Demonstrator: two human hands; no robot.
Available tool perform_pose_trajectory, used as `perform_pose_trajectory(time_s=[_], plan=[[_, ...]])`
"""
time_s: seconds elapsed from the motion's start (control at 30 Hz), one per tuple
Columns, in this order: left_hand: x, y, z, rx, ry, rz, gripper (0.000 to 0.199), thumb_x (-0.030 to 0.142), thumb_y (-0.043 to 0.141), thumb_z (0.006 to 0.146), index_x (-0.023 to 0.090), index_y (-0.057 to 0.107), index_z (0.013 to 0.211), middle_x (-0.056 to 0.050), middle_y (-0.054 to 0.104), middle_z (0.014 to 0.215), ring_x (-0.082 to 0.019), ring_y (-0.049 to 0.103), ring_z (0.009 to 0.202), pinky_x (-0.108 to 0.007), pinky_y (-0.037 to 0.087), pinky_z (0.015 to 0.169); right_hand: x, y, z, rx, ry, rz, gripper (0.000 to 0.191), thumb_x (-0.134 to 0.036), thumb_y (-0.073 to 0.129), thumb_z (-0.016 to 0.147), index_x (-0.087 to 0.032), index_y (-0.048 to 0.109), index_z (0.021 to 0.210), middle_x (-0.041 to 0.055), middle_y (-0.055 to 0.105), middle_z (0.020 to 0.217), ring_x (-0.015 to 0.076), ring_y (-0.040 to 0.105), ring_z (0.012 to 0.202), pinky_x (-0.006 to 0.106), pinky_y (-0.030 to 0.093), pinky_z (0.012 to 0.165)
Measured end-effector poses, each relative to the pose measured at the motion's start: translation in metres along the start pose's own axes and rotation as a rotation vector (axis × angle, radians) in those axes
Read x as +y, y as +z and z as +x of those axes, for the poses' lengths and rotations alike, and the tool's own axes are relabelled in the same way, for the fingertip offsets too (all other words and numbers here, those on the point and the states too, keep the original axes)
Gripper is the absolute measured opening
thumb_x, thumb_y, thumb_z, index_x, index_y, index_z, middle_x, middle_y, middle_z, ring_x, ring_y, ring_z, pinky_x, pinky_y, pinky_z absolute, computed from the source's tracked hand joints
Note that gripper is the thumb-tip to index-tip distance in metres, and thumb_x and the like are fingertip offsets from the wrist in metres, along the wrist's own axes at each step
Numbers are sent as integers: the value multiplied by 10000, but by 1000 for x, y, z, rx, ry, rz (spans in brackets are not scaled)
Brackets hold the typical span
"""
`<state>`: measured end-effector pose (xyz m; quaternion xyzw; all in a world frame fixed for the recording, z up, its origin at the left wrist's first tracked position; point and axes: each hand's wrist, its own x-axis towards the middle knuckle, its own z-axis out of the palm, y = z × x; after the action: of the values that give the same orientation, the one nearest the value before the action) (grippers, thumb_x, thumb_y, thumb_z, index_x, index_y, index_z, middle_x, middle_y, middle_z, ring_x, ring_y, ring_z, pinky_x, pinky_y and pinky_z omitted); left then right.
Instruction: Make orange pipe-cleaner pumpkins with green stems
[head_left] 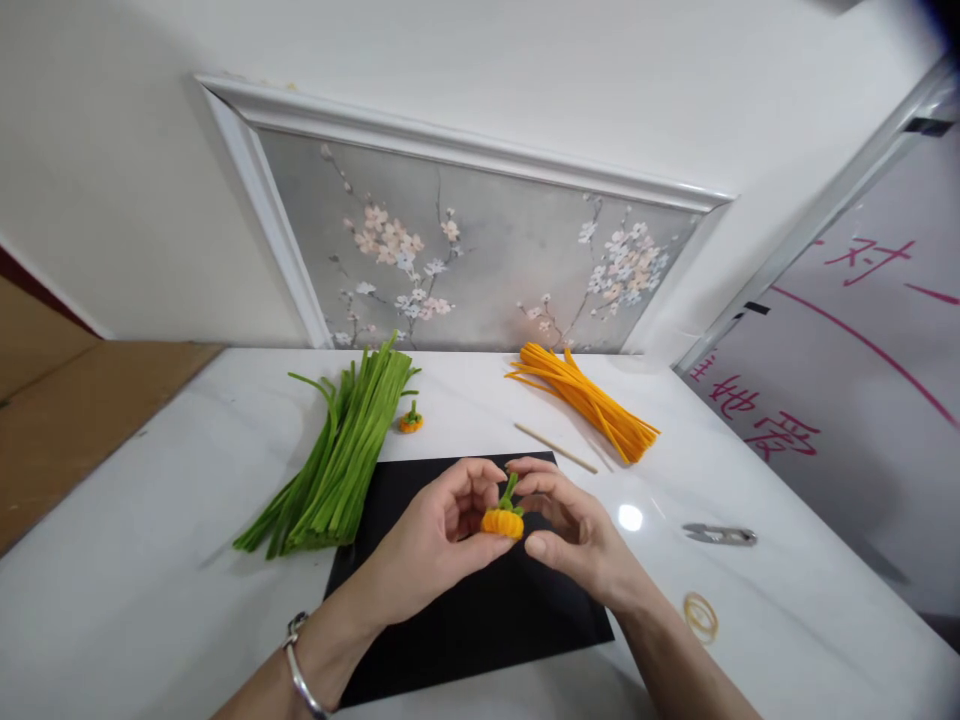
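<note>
A small pumpkin [502,523] made of orange pipe cleaners, with a green stem and curled green leaves, is held upright over a black mat [487,630]. My left hand [442,530] grips it from the left, thumb under its base and fingers curled behind. On the other side, my right hand [574,530] has its fingers bent close to the stem; its thumb stands apart from them, just off the pumpkin's right edge. Whether a right fingertip touches the stem, I cannot tell. Another small pumpkin [411,422] of the same kind stands behind the mat.
Green pipe cleaners [345,450] lie bundled at the left, overlapping the mat's corner. Orange pipe cleaners [589,400] lie at the back right, near a thin stick [555,447]. Thread snips [720,534] and rubber bands [700,618] are to the right. A whiteboard [847,330] borders the table.
</note>
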<state>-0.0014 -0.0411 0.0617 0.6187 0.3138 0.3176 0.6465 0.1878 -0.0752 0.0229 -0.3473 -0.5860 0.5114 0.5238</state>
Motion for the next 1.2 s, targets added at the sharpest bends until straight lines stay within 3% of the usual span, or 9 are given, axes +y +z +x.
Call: perform_pose_trajectory(time_s=[0.17,0.33,0.5,0.57,0.67,0.77,0.87,1.03,1.2], plan=[[-3,0,-2,55,63,215,357,123,606,784,246,504,1103,17,490,893,-126,537,795,-264,477,750,-3,0,-2,119,-91,-185,177,-330,632,863,-248,647,1019,77,550,1130,198,550,963,329,480,821],[-8,3,-4,147,184,490,480,54,556,755,273,484,1176,-9,537,974,-155,566,862,-285,483,786,-7,9,-3,81,-163,-347,198,-281,706,805,-236,631,982,45,592,916,180,550,793,313,485,716],[-7,6,-6,137,160,352,426,101,603,778,277,493,1150,-13,527,1009,-146,552,846,-287,488,785,-6,14,-3,120,-252,-489,36,-207,610,863,-219,615,897,40,607,843,174,564,750,308,471,677],[-4,5,-5,102,133,184,432,111,655,753,269,506,1126,-12,522,1015,-141,546,857,-276,487,790,-5,13,-4,146,-213,-422,40,-220,600,873,-219,617,909,43,607,862,171,563,757,297,464,664],[2,-1,-3,113,114,1,343,154,689,746,231,563,1055,-20,541,992,-157,541,920,-264,478,802,-2,10,-6,199,-62,-120,85,-283,610,879,-217,622,931,30,604,835,153,566,722,276,462,640],[6,-5,-1,188,88,6,138,232,644,813,196,631,947,-20,590,920,-154,554,892,-256,464,792,-1,6,-5,219,95,244,160,-343,659,846,-203,629,919,7,603,749,124,552,631,254,458,597],[7,-3,-1,209,34,64,120,286,616,844,178,662,867,7,588,743,-118,532,690,-241,452,670,-2,4,-2,229,201,465,216,-361,728,773,-183,637,854,6,595,706,110,515,573,234,436,528],[6,10,-3,144,-85,1,290,395,581,861,138,647,744,20,529,588,-82,448,503,-211,374,487,-1,4,-1,217,310,522,256,-368,771,711,-166,643,802,3,598,653,100,493,517,225,418,485],[5,14,-3,96,-188,-73,273,404,651,798,133,663,768,14,566,595,-81,490,496,-204,403,489,0,4,-3,154,340,406,247,-376,759,737,-176,627,796,0,623,652,100,524,524,215,425,509]])
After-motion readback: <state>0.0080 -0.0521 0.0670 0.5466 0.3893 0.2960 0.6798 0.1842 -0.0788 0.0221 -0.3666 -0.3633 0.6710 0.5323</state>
